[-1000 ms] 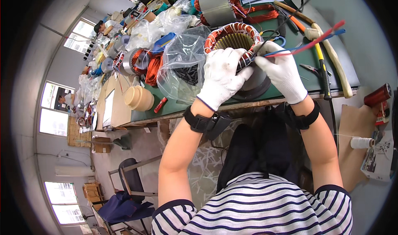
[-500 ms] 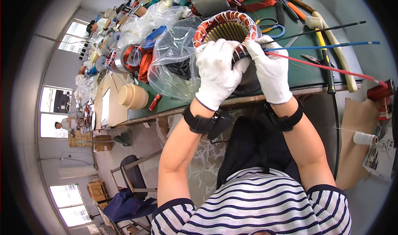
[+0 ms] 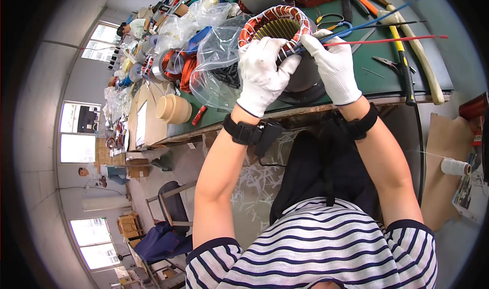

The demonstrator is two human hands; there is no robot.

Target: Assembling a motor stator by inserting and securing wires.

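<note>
A motor stator (image 3: 248,33) stands near the table's front edge, its copper winding ring laced with white cord and yellow strips lining the bore. My left hand (image 3: 262,72), in a white glove, grips the near left part of the ring with bent fingers. At the ring's right side, my gloved right hand (image 3: 336,72) pinches the roots of the lead wires. A blue wire (image 3: 379,20), a black wire (image 3: 395,24) and a red wire (image 3: 395,40) fan out to the right from there. Both sets of fingertips are partly hidden. Below the ring shows a dark round base (image 3: 304,80).
Left of the stator lies a clear plastic bag (image 3: 216,39) of black pieces, then a red-handled knife (image 3: 199,115) and beige tub (image 3: 173,109). On the right are a hammer (image 3: 402,59), pliers (image 3: 385,61) and scissors (image 3: 342,28). A chair (image 3: 173,202) stands behind left.
The blue wire has swung upward, crossing the black one, and the red wire has risen nearly level. Both hands stay at the ring. The whole view has shifted slightly.
</note>
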